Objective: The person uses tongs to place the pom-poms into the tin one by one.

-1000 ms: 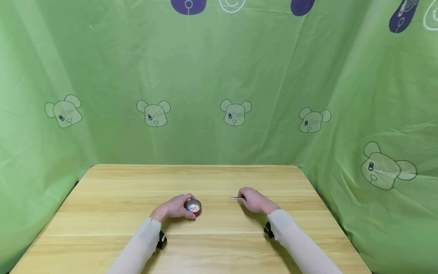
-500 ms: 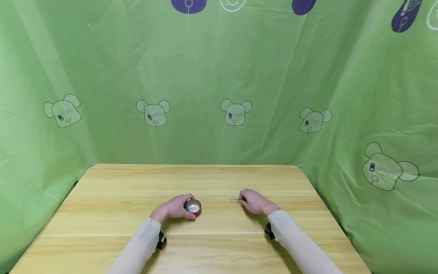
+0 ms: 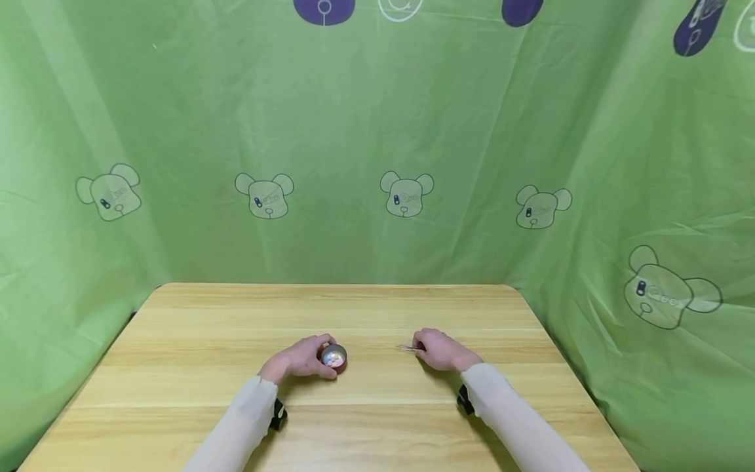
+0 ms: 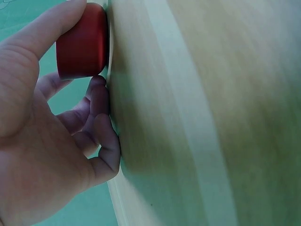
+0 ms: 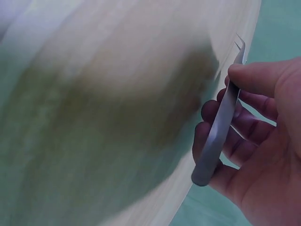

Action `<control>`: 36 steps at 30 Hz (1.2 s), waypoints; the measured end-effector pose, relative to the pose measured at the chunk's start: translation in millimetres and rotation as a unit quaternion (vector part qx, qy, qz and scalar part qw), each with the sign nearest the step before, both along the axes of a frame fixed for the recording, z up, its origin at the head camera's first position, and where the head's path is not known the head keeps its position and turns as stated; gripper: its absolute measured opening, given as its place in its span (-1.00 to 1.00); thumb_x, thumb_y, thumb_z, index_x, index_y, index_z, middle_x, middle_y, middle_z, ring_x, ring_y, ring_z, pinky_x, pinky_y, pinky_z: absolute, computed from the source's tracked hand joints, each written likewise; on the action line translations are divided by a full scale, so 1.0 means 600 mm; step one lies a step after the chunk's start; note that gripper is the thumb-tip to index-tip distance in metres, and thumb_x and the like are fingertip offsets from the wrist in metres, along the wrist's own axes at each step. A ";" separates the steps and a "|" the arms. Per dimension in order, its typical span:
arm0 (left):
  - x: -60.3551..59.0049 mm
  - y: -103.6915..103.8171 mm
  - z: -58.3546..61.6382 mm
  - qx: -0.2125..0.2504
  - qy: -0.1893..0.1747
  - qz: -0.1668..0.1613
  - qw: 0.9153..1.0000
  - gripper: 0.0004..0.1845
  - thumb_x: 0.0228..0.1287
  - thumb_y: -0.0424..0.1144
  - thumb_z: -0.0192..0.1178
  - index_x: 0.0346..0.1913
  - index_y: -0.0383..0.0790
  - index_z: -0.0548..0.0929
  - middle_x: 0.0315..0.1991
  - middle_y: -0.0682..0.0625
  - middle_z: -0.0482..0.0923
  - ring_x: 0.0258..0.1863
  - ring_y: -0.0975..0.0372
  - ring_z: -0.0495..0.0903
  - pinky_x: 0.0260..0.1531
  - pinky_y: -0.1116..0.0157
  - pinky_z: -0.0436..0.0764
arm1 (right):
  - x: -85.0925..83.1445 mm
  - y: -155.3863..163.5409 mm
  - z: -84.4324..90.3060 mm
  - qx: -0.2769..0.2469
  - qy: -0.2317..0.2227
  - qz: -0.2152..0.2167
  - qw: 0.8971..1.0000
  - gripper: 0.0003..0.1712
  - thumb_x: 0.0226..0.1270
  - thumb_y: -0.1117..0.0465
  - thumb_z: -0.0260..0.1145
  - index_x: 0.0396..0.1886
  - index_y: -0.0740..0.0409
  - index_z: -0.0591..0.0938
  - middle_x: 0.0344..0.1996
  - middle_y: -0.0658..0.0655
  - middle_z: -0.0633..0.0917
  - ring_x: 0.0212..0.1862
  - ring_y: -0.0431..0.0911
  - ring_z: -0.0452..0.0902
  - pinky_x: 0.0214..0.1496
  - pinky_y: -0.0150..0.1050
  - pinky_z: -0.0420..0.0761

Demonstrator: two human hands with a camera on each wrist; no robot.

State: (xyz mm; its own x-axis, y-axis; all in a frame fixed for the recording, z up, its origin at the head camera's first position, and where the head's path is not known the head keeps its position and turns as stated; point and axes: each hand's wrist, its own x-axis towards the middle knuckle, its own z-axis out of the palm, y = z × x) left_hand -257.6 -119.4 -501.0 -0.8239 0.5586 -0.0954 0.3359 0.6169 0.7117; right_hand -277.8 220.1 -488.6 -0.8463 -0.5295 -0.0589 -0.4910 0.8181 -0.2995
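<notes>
A small round red dish (image 3: 334,358) with pale bits inside sits on the wooden table (image 3: 194,328), a little left of centre. My left hand (image 3: 302,358) grips it, thumb and fingers curled round its red wall (image 4: 82,41). To the right, my right hand (image 3: 439,349) pinches a pair of thin metal tweezers (image 3: 406,347), their tips pointing left toward the dish, a short gap away. The right wrist view shows the thumb pressing on the tweezers (image 5: 221,125), whose curved tips look slightly apart.
Green cloth with bear prints (image 3: 406,194) hangs behind and along both sides of the table. Both forearms wear pale sleeves (image 3: 242,426), each with a black wrist strap. The table's back edge (image 3: 330,286) lies well beyond both hands.
My right hand with the tweezers has slid slightly nearer and lower on the table. The left hand and the dish have stayed put.
</notes>
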 end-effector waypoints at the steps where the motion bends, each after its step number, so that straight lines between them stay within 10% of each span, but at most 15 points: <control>1: 0.000 0.000 0.000 0.000 0.000 0.000 1.000 -0.47 0.00 -0.10 0.44 0.03 -0.12 0.46 -0.17 0.00 0.53 -0.16 0.14 0.51 -0.10 0.07 0.46 | -0.001 0.000 -0.001 0.000 -0.002 -0.002 1.000 -0.91 0.37 0.25 0.19 -0.33 0.17 0.55 -0.40 -0.05 0.51 -0.31 -0.15 0.40 -0.20 -0.14 0.46; 36: 0.003 -0.013 -0.002 -0.001 0.027 0.007 1.000 -0.44 0.01 -0.09 0.44 0.04 -0.18 0.45 -0.18 -0.02 0.52 -0.18 0.16 0.50 -0.13 0.10 0.47 | -0.001 -0.005 -0.003 -0.002 -0.002 0.022 1.000 -0.96 0.29 0.25 0.26 -0.34 0.06 0.54 -0.44 -0.06 0.49 -0.37 -0.15 0.38 -0.26 -0.16 0.43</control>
State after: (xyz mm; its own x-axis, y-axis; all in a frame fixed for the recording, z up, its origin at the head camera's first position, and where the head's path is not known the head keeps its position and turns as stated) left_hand -255.9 -126.9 -501.9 -0.8358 0.5466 -0.0520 0.3648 0.6236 0.6914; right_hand -278.6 216.9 -490.3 -0.8223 -0.5659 -0.0592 -0.5250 0.7948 -0.3045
